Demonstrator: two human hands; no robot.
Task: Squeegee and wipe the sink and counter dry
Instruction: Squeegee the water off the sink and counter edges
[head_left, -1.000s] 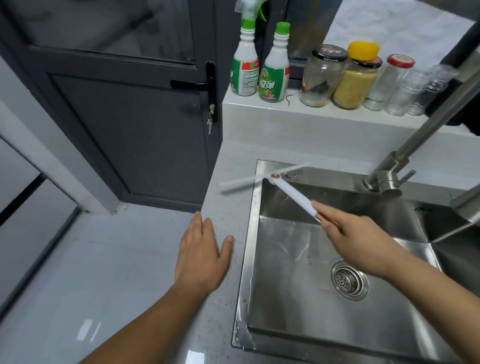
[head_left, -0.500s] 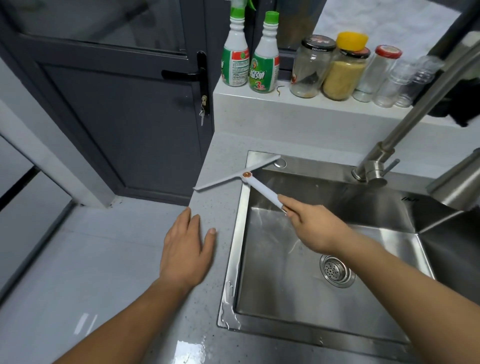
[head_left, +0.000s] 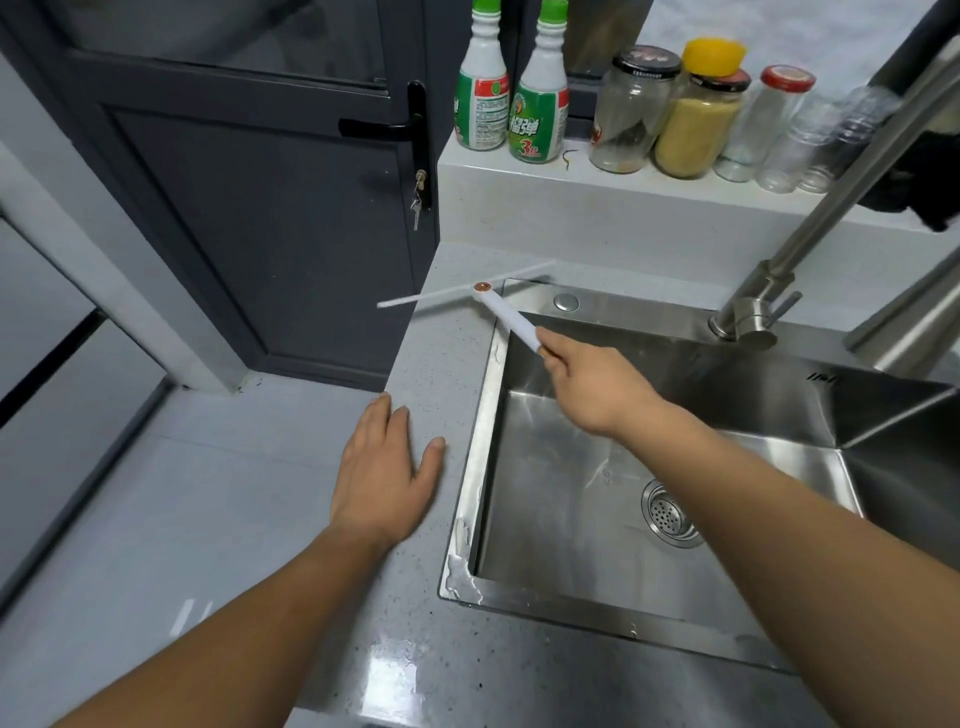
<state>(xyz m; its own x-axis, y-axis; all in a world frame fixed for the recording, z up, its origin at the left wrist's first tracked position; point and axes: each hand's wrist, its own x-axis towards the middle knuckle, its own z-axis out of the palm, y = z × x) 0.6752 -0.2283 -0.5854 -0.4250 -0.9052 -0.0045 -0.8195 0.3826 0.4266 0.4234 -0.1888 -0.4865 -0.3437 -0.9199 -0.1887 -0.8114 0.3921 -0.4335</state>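
The right hand (head_left: 597, 387) is closed round the near end of the squeegee (head_left: 506, 312), fingers wrapped on the white handle with nothing else in the grasp; half a second ago the blade lay low over the sink's left rim, and now it has swung back out to the far left corner of the sink (head_left: 675, 467), so the strokes are repeating along that edge rather than moving on; I judge the counter strip left of the sink is being worked in passes, and the job is not close to done, since a wet sheen shows on the counter (head_left: 415, 675) at the sink's near left corner.

The handle's long axis runs from the hand up and away to the left, towards the sink's far left corner, ending at a small orange-brown cap where it meets the blade; the blade crosses it, its own long axis lying nearly level, one tip reaching past the counter's left edge and the other over the sink's back rim; it is blurred, so whether it touches the counter I cannot tell.

The left hand (head_left: 384, 478) lies flat and empty on the counter just left of the sink, fingers spread, well short of the blade; it has kept that place throughout.
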